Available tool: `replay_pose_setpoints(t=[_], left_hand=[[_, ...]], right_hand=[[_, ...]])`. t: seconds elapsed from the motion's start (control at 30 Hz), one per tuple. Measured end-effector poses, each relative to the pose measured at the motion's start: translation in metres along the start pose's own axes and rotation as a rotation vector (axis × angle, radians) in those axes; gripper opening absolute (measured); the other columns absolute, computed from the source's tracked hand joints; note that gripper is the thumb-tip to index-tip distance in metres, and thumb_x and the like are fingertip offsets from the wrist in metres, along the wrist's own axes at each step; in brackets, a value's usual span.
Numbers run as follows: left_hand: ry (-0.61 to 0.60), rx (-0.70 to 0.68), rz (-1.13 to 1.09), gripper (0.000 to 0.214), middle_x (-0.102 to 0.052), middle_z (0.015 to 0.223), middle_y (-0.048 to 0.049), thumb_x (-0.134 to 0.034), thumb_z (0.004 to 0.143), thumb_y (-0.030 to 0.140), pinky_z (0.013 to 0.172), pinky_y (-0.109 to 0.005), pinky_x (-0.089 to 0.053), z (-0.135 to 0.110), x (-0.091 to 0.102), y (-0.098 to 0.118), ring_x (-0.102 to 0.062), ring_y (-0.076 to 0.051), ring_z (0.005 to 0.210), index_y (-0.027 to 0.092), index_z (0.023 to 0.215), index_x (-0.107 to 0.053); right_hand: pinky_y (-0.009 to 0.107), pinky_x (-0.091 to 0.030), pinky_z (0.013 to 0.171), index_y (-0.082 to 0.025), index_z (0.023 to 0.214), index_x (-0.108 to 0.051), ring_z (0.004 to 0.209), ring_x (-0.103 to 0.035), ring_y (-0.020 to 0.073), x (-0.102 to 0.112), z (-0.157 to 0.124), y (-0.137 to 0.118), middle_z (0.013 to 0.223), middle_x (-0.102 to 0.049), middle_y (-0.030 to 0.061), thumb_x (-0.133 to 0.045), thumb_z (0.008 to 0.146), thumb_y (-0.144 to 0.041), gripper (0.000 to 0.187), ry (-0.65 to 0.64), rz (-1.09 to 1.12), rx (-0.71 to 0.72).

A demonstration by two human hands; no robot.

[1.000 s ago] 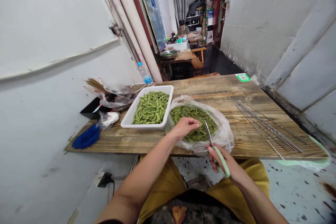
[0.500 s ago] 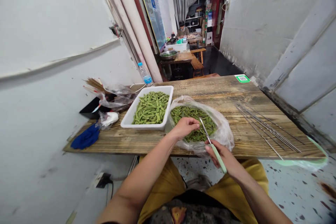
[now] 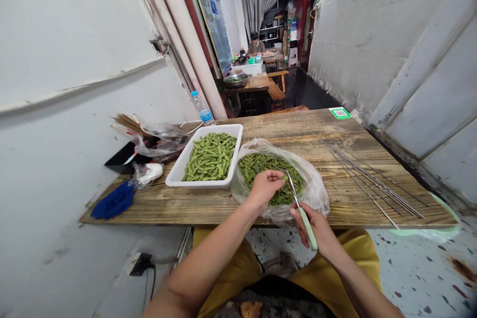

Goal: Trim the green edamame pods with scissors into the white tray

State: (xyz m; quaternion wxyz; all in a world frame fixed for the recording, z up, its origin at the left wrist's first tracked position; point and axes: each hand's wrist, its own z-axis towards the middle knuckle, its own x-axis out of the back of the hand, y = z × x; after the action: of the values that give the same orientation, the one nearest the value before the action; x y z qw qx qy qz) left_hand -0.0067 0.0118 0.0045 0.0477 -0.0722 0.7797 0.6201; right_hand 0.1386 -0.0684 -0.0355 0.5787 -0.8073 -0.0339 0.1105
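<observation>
My right hand (image 3: 315, 223) is closed round the pale green handle of a pair of scissors (image 3: 300, 209), whose metal blades point up and away over the plastic bag. Close to the blade tips, my left hand (image 3: 266, 188) has its thumb and fingers pinched together; whatever lies between them is too small to make out. Both hands are above a clear plastic bag (image 3: 316, 191) lying open on the table. Green trimmings and pods (image 3: 278, 164) fill it. To its left, a white plastic tub (image 3: 175, 178) holds a heap of edamame pods (image 3: 210, 156).
Thin metal skewers (image 3: 376, 184) lie on the right of the wooden table (image 3: 298, 129). A water bottle (image 3: 204, 109), a black box (image 3: 121, 156), a blue cloth (image 3: 114, 201) and a white object in plastic (image 3: 149, 174) are on the left. Another person (image 3: 256, 45) sits at a far table.
The camera view has shifted slightly. My left hand stays pinched beside the scissor tips, and the scissors stand a little more upright in my right hand.
</observation>
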Motion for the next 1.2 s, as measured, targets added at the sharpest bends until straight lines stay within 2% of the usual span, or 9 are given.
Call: replay_pose_setpoints(t=[0.2,0.37,0.5,0.67,0.83,0.9,1.0,1.2], left_hand=[[0.113,0.027,-0.251,0.031,-0.066,0.071,-0.0019,-0.08,0.054,0.025,0.062,-0.022,-0.041,-0.002,-0.017,-0.023,-0.052,-0.007,0.06,0.012,0.08,-0.069],[0.212,-0.05,-0.239,0.03,-0.07,0.086,-0.0052,-0.077,0.061,0.028,0.072,-0.024,-0.045,-0.002,-0.024,-0.036,-0.06,-0.012,0.075,0.013,0.086,-0.069],[0.265,-0.075,-0.177,0.019,-0.069,0.081,-0.0034,-0.07,0.068,0.022,0.063,-0.021,-0.044,-0.001,-0.021,-0.035,-0.058,-0.009,0.068,0.013,0.084,-0.065],[0.125,0.001,-0.141,0.015,-0.068,0.077,-0.0041,-0.069,0.068,0.019,0.057,-0.02,-0.042,0.001,-0.004,-0.024,-0.058,-0.009,0.064,0.013,0.078,-0.059],[0.067,-0.004,-0.02,0.019,-0.064,0.064,0.0001,-0.072,0.066,0.023,0.053,-0.02,-0.038,0.0,0.009,-0.017,-0.049,-0.007,0.052,0.012,0.08,-0.066],[0.02,-0.004,-0.003,0.023,-0.065,0.063,-0.0002,-0.074,0.065,0.025,0.053,-0.021,-0.038,-0.002,0.011,-0.015,-0.05,-0.007,0.051,0.012,0.082,-0.066],[-0.023,-0.018,0.044,0.024,-0.065,0.059,-0.0006,-0.076,0.061,0.026,0.049,-0.02,-0.038,-0.005,0.012,-0.012,-0.051,-0.008,0.049,0.013,0.075,-0.062],[-0.071,0.0,0.096,0.023,-0.064,0.057,-0.002,-0.076,0.061,0.027,0.047,-0.021,-0.039,-0.01,0.014,-0.007,-0.05,-0.007,0.044,0.013,0.065,-0.058]], right_hand=[[0.019,-0.032,0.028,-0.023,0.096,-0.053,0.03,-0.032,0.0066,-0.015,0.0,0.0,0.046,-0.039,-0.0118,-0.067,0.072,-0.055,0.042,0.022,0.091,0.002],[0.02,-0.034,0.028,-0.022,0.094,-0.053,0.031,-0.035,0.0071,-0.029,0.0,-0.004,0.047,-0.042,-0.0112,-0.069,0.068,-0.058,0.047,0.071,0.141,-0.012],[0.02,-0.032,0.026,-0.022,0.093,-0.053,0.03,-0.033,0.0064,-0.03,0.002,-0.004,0.047,-0.041,-0.0117,-0.07,0.065,-0.06,0.05,0.09,0.151,-0.024],[0.02,-0.035,0.031,-0.022,0.099,-0.053,0.033,-0.036,0.0074,-0.014,0.0,0.002,0.047,-0.04,-0.0118,-0.068,0.071,-0.057,0.048,0.007,0.042,0.003],[0.021,-0.037,0.037,-0.021,0.103,-0.055,0.039,-0.04,0.0088,0.001,-0.01,0.0,0.051,-0.043,-0.0086,-0.058,0.078,-0.061,0.048,-0.062,-0.091,0.021],[0.021,-0.038,0.038,-0.02,0.106,-0.056,0.04,-0.04,0.0089,0.003,-0.012,-0.002,0.051,-0.042,-0.0084,-0.056,0.079,-0.061,0.049,-0.064,-0.132,0.014],[0.021,-0.036,0.038,-0.02,0.107,-0.057,0.039,-0.039,0.0088,0.004,-0.012,-0.004,0.049,-0.04,-0.0089,-0.057,0.08,-0.059,0.048,-0.088,-0.168,0.012],[0.018,-0.032,0.031,-0.021,0.095,-0.057,0.032,-0.033,0.0062,-0.003,-0.01,-0.006,0.045,-0.036,-0.0114,-0.062,0.078,-0.056,0.039,-0.134,-0.055,-0.033]])
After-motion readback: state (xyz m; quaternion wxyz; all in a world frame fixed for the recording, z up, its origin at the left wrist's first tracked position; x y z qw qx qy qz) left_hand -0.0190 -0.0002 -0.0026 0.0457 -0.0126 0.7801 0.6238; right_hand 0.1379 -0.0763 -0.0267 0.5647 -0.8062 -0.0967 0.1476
